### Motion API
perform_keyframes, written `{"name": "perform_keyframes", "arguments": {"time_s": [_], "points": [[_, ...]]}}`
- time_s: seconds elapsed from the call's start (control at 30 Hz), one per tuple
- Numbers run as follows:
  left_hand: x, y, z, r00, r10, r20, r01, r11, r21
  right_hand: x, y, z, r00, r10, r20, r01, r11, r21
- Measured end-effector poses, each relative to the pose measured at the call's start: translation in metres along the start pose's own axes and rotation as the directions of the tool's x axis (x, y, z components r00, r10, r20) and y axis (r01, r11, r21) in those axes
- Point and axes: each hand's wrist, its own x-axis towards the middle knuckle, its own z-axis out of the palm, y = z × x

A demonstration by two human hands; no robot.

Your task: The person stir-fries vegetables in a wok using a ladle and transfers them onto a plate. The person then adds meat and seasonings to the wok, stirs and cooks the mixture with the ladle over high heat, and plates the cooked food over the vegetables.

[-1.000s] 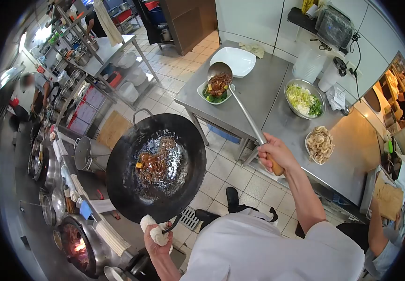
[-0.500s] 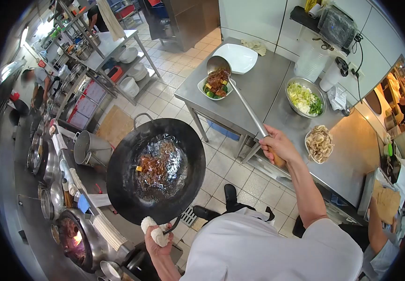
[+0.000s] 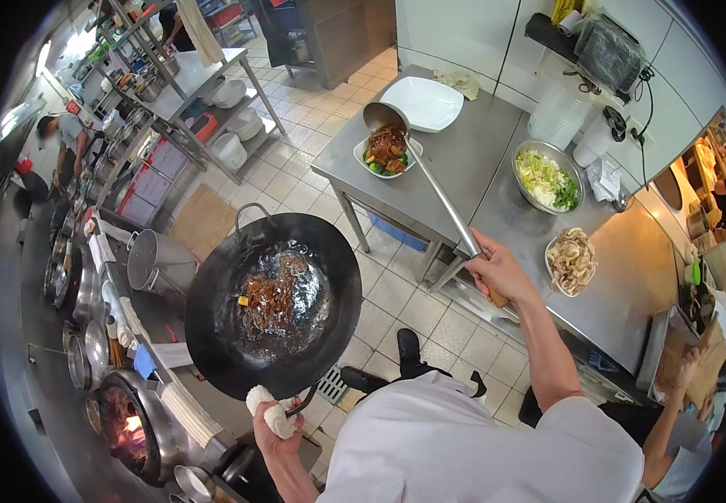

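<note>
My left hand (image 3: 281, 429) is closed round a white cloth (image 3: 272, 411) on the near handle of a black wok (image 3: 338, 277). In the wok lie brown saucy food (image 3: 272, 302) and a small yellow piece. My right hand (image 3: 497, 270) grips the wooden end of a long metal ladle (image 3: 442, 194). The ladle's bowl is tipped over a white bowl (image 3: 411, 156) on the steel table, where brown food (image 3: 386, 147) lies on green vegetables. Beside it stands an empty white dish (image 3: 421, 102).
A metal bowl of chopped greens (image 3: 547, 178) and a bowl of mushrooms (image 3: 572, 260) stand on the counter (image 3: 623, 285). A lit burner (image 3: 132, 427) is at lower left, near a steel pot (image 3: 157, 261). Co-workers (image 3: 69, 142) (image 3: 673, 436) are at both sides.
The ladle's bowl has tilted and moved slightly left, and brown food has gone into the white bowl. The wok has shifted a little left. The right co-worker's arm has moved.
</note>
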Motion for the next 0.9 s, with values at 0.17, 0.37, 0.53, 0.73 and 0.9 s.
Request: {"name": "perform_keyframes", "arguments": {"time_s": [0.17,0.37,0.53,0.73,0.9], "points": [[0.006,0.004,-0.005,1.000,-0.014,-0.002,0.014,1.000,-0.012,0.004,0.011,-0.001,0.999,-0.050,-0.022,0.048,0.996,-0.080],[0.014,0.006,-0.009,1.000,0.019,0.011,-0.019,1.000,0.007,0.009,0.014,-0.004,0.994,-0.076,-0.077,0.068,0.992,-0.107],[0.017,0.009,-0.011,1.000,0.006,0.009,-0.006,1.000,-0.002,0.010,0.012,-0.005,0.995,-0.071,-0.070,0.060,0.987,-0.151],[0.010,0.011,-0.004,1.000,0.020,0.021,-0.021,1.000,0.014,0.007,0.012,-0.001,0.993,-0.073,-0.097,0.056,0.984,-0.170],[0.013,0.012,-0.006,1.000,0.018,0.011,-0.018,1.000,0.010,0.008,0.008,-0.003,0.990,-0.090,-0.113,0.063,0.972,-0.225]]}}
